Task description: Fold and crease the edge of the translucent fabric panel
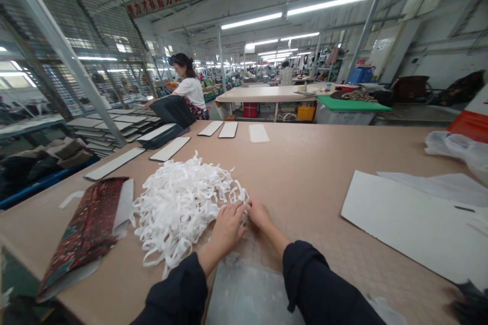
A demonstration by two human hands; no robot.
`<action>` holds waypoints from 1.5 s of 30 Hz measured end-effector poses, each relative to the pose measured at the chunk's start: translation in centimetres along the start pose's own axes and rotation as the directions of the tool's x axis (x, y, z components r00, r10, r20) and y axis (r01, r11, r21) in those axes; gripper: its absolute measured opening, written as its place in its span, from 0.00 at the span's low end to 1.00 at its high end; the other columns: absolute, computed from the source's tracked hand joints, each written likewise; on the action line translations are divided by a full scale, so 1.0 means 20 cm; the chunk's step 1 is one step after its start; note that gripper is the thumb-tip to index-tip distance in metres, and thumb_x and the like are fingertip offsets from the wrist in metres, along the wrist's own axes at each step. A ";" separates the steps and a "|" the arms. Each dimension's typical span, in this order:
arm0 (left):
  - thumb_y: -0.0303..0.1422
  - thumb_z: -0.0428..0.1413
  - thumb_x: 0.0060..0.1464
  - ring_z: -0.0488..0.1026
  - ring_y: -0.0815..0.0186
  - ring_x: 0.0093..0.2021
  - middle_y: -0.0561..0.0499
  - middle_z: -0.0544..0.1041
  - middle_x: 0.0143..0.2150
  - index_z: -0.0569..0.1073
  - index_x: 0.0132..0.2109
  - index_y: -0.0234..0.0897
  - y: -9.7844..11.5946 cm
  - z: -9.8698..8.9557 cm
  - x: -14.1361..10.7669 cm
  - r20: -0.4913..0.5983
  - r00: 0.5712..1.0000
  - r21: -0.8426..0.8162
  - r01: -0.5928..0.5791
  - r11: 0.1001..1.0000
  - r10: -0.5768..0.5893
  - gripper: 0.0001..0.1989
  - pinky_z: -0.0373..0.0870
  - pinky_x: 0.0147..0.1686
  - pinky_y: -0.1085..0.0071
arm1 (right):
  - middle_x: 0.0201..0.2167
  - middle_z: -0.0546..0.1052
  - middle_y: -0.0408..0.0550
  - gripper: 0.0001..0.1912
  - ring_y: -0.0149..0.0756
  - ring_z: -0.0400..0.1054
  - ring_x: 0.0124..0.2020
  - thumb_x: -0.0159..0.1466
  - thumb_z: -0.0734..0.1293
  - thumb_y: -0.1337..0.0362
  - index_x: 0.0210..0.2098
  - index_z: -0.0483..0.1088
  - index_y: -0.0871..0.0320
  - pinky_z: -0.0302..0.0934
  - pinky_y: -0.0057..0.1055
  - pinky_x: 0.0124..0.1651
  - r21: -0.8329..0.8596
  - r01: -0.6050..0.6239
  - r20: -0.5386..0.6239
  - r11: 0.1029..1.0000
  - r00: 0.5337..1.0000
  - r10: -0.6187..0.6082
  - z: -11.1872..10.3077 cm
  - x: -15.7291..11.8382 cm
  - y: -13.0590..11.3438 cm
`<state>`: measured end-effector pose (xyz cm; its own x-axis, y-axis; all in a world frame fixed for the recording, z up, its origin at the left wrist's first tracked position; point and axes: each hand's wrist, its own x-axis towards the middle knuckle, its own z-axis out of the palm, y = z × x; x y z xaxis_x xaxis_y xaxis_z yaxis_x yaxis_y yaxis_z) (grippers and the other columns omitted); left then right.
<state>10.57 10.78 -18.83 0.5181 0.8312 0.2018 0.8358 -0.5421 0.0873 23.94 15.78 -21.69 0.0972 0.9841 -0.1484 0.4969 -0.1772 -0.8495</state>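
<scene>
A heap of loose white fabric strips [186,203] lies tangled on the tan-covered table [305,172]. At its right edge, my left hand [230,222] is closed, its curled fingers against strips at the heap's edge. Close beside it, my right hand [260,214] pinches at the same strips, knuckles up and fingertips partly hidden. The two hands nearly touch. Just below them, a grey translucent sheet [249,294] lies flat between my forearms.
White panels with dark edges [170,149] lie along the table's far left. A dark red patterned piece [86,228] sits left of the heap, a large white board [415,223] at right. Across the table a co-worker [192,89] stands by stacked dark panels [173,110].
</scene>
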 end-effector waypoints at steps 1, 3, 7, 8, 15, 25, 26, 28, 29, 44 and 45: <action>0.33 0.54 0.49 0.54 0.56 0.58 0.44 0.59 0.59 0.55 0.59 0.40 -0.02 0.02 0.05 0.001 1.000 0.052 0.005 0.999 -0.006 0.30 0.51 0.55 0.56 | 0.26 0.75 0.47 0.05 0.37 0.68 0.34 0.53 0.62 0.65 0.22 0.66 0.58 0.58 0.31 0.38 0.083 -0.005 0.002 0.997 1.000 0.004 0.00 0.00 0.02; 0.34 0.53 0.51 0.52 0.55 0.60 0.47 0.59 0.60 0.57 0.57 0.44 -0.06 0.06 0.12 0.026 1.000 0.117 0.004 0.993 -0.007 0.26 0.48 0.56 0.52 | 0.19 0.72 0.43 0.06 0.36 0.68 0.28 0.51 0.63 0.65 0.19 0.64 0.58 0.61 0.30 0.33 0.262 -0.024 -0.016 0.965 0.999 0.030 -0.06 -0.03 0.07; 0.33 0.48 0.55 0.61 0.55 0.54 0.49 0.70 0.49 0.66 0.50 0.46 -0.17 0.10 0.15 0.043 0.998 0.137 0.047 0.989 -0.054 0.15 0.47 0.54 0.48 | 0.18 0.70 0.42 0.06 0.34 0.69 0.25 0.51 0.61 0.62 0.21 0.61 0.56 0.65 0.32 0.32 0.595 -0.006 -0.180 0.804 0.973 0.141 -0.46 -0.11 0.29; 0.31 0.47 0.56 0.63 0.55 0.52 0.48 0.72 0.48 0.67 0.49 0.45 -0.19 0.10 0.14 0.040 0.997 0.142 0.066 0.988 -0.072 0.14 0.47 0.54 0.48 | 0.19 0.69 0.41 0.06 0.33 0.69 0.26 0.51 0.61 0.61 0.21 0.59 0.55 0.65 0.31 0.33 0.653 0.025 -0.238 0.757 0.956 0.174 -0.60 -0.15 0.36; 0.27 0.52 0.48 0.54 0.51 0.59 0.39 0.60 0.59 0.64 0.54 0.35 -0.05 0.00 0.15 -0.025 0.992 0.141 0.126 0.982 -0.124 0.23 0.46 0.56 0.52 | 0.24 0.72 0.41 0.11 0.31 0.68 0.27 0.45 0.68 0.67 0.28 0.64 0.57 0.66 0.30 0.35 0.783 0.136 -0.379 0.607 0.878 0.293 -1.10 -0.44 0.58; 0.48 0.51 0.48 0.59 0.72 0.19 0.58 0.63 0.18 0.73 0.31 0.36 0.61 -0.21 -0.06 0.419 0.907 -0.865 0.408 0.291 -0.027 0.18 0.56 0.21 0.75 | 0.29 0.73 0.49 0.14 0.41 0.66 0.34 0.62 0.56 0.63 0.40 0.72 0.54 0.59 0.41 0.43 -0.266 0.471 -0.043 0.841 0.866 -0.499 -0.69 -0.87 0.20; 0.49 0.52 0.47 0.55 0.73 0.17 0.60 0.59 0.16 0.72 0.29 0.35 0.63 -0.20 -0.08 0.465 0.882 -0.869 0.471 0.150 -0.072 0.19 0.51 0.18 0.75 | 0.29 0.73 0.50 0.15 0.42 0.66 0.35 0.62 0.56 0.63 0.40 0.72 0.53 0.59 0.42 0.43 -0.324 0.518 0.011 0.792 0.839 -0.545 -0.66 -0.90 0.18; 0.49 0.55 0.42 0.51 0.76 0.15 0.61 0.57 0.15 0.71 0.28 0.34 0.62 -0.18 -0.12 0.527 0.833 -0.849 0.521 -0.080 -0.168 0.20 0.47 0.17 0.75 | 0.30 0.74 0.50 0.16 0.41 0.67 0.35 0.61 0.56 0.64 0.43 0.71 0.53 0.60 0.40 0.43 -0.319 0.540 0.076 0.779 0.833 -0.547 -0.64 -0.94 0.17; 0.49 0.57 0.40 0.50 0.76 0.15 0.61 0.57 0.16 0.71 0.29 0.34 0.61 -0.17 -0.14 0.545 0.813 -0.838 0.521 -0.161 -0.206 0.20 0.46 0.17 0.76 | 0.32 0.75 0.50 0.16 0.40 0.67 0.34 0.60 0.57 0.63 0.45 0.70 0.53 0.62 0.37 0.42 -0.269 0.512 0.091 0.816 0.857 -0.508 -0.63 -0.95 0.17; 0.42 0.63 0.32 0.59 0.75 0.19 0.56 0.69 0.22 0.69 0.28 0.33 0.29 -0.09 -0.43 0.592 0.694 -0.801 0.566 -0.198 -0.410 0.19 0.54 0.20 0.76 | 0.34 0.78 0.44 0.13 0.39 0.71 0.36 0.59 0.57 0.55 0.33 0.73 0.47 0.64 0.31 0.40 -0.321 0.188 0.070 0.928 0.982 -0.175 -0.83 -1.05 0.58; 0.44 0.62 0.33 0.59 0.75 0.19 0.55 0.69 0.23 0.69 0.27 0.34 0.27 -0.07 -0.45 0.586 0.689 -0.798 0.583 -0.154 -0.426 0.18 0.54 0.20 0.76 | 0.34 0.78 0.44 0.13 0.39 0.71 0.36 0.59 0.57 0.55 0.33 0.73 0.48 0.64 0.31 0.40 -0.333 0.191 0.078 0.923 0.982 -0.175 -0.80 -1.06 0.61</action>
<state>10.19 0.16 -18.75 0.1071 0.8761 -0.4700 0.0284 0.4699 0.8823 41.65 -7.38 -20.82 -0.0584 0.9976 -0.0367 0.7648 0.0211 -0.6439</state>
